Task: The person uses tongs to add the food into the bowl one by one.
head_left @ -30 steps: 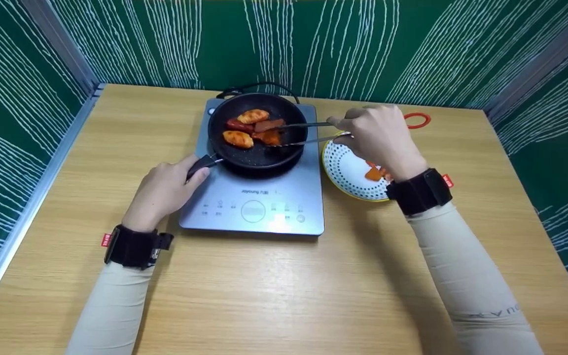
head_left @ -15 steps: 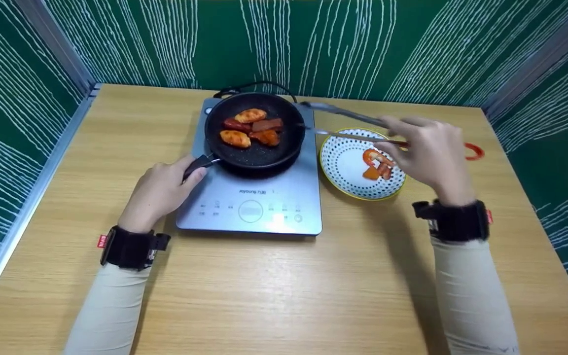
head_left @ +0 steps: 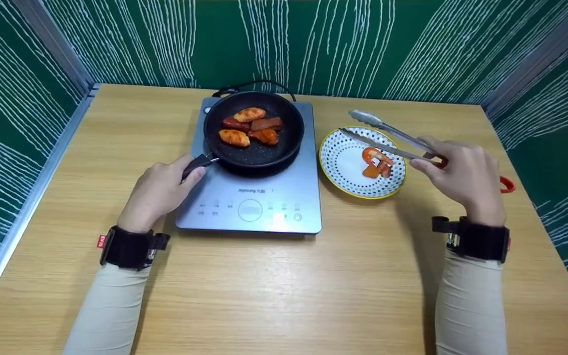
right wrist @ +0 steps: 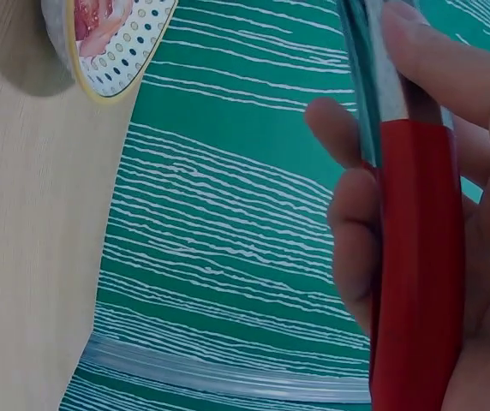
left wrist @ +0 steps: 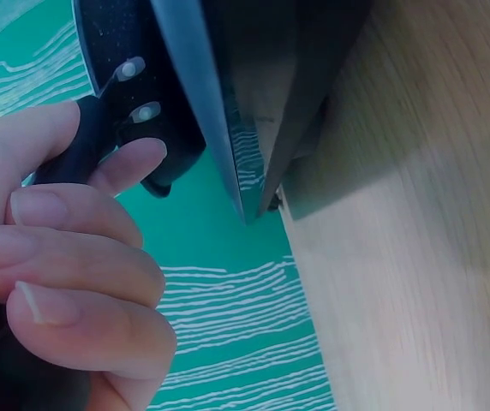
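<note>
My left hand (head_left: 163, 190) grips the black handle (left wrist: 95, 137) of a frying pan (head_left: 259, 157). Two browned chicken wings, a sausage and a couple of other browned pieces lie in that pan, which sits on a silver induction cooker (head_left: 249, 197). In my right hand (head_left: 466, 172) are metal tongs (head_left: 397, 135) with red grips (right wrist: 416, 257), their tips spread apart with no food between them. Those tips hover over the far side of a dotted, yellow-rimmed plate (head_left: 338, 170). On the plate lie a shrimp (head_left: 369, 154), an orange slice (head_left: 371, 171) and small reddish pieces.
The cooker's black cord (head_left: 264, 82) loops behind the pan. Green panels (head_left: 274, 44) with white lines stand along the back and both sides of the wooden table (head_left: 264, 296). The plate stands just right of the cooker.
My right hand has drawn the tongs out of the pan, rightward and toward me, over the plate. The left hand keeps its hold on the pan handle, and the food in the pan looks unchanged.
</note>
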Demonstrator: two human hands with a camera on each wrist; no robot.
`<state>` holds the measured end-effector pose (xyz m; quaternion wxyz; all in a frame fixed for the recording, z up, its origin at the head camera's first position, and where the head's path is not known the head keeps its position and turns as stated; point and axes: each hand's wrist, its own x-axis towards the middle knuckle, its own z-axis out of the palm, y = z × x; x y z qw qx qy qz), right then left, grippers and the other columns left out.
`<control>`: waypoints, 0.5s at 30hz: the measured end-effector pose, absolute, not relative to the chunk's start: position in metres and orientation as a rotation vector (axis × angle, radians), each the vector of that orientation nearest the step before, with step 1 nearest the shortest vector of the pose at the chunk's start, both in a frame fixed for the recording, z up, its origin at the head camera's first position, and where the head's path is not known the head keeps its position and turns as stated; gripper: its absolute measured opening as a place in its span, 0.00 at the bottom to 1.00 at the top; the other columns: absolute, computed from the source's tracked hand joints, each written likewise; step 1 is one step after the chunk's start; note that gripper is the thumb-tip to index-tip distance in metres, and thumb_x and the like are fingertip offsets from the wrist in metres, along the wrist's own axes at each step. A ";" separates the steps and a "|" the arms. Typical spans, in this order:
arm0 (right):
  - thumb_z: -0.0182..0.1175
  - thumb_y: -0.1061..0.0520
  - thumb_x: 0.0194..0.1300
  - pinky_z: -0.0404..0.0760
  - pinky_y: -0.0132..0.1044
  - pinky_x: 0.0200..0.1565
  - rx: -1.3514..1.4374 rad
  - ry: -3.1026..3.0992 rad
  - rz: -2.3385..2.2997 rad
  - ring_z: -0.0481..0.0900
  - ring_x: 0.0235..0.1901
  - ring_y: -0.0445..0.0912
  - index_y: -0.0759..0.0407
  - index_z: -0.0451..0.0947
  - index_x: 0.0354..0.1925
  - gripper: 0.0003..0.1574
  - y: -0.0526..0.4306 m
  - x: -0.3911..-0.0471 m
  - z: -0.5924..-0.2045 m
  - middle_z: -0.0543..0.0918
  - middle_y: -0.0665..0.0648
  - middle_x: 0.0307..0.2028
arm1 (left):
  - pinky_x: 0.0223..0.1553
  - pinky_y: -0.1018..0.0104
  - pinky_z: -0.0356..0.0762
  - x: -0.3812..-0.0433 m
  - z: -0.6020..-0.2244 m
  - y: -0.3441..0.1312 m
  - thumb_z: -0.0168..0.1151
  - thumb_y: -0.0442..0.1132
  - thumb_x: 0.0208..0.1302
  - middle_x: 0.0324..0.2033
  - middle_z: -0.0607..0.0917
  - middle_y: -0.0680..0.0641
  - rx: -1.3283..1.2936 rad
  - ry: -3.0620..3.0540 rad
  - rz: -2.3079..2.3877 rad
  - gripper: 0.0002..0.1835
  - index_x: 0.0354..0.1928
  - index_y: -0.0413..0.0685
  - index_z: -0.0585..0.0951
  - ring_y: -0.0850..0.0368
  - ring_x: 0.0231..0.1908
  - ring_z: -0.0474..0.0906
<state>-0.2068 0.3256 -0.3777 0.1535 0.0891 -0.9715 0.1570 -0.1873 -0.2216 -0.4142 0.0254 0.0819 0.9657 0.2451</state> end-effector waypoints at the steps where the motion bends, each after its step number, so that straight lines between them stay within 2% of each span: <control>1: 0.73 0.38 0.69 0.62 0.46 0.31 0.240 -2.801 0.465 0.73 0.29 0.55 0.52 0.83 0.66 0.34 0.327 -0.206 -0.378 0.85 0.61 0.31 | 0.33 0.56 0.62 -0.187 -0.414 -0.221 0.51 0.57 0.84 0.30 0.75 0.44 0.252 2.985 0.760 0.18 0.54 0.50 0.78 0.45 0.32 0.74; 9: 0.74 0.39 0.68 0.64 0.46 0.31 0.184 -2.889 0.522 0.73 0.32 0.56 0.54 0.83 0.66 0.35 0.339 -0.207 -0.384 0.88 0.64 0.36 | 0.33 0.56 0.63 -0.188 -0.414 -0.221 0.51 0.57 0.84 0.31 0.76 0.43 0.241 2.984 0.760 0.19 0.56 0.51 0.78 0.45 0.32 0.75; 15: 0.72 0.40 0.69 0.65 0.47 0.32 0.156 -2.953 0.520 0.73 0.34 0.56 0.54 0.82 0.67 0.35 0.352 -0.206 -0.388 0.87 0.62 0.36 | 0.34 0.55 0.64 -0.187 -0.414 -0.222 0.51 0.57 0.84 0.32 0.78 0.43 0.243 2.985 0.765 0.19 0.56 0.51 0.78 0.45 0.33 0.75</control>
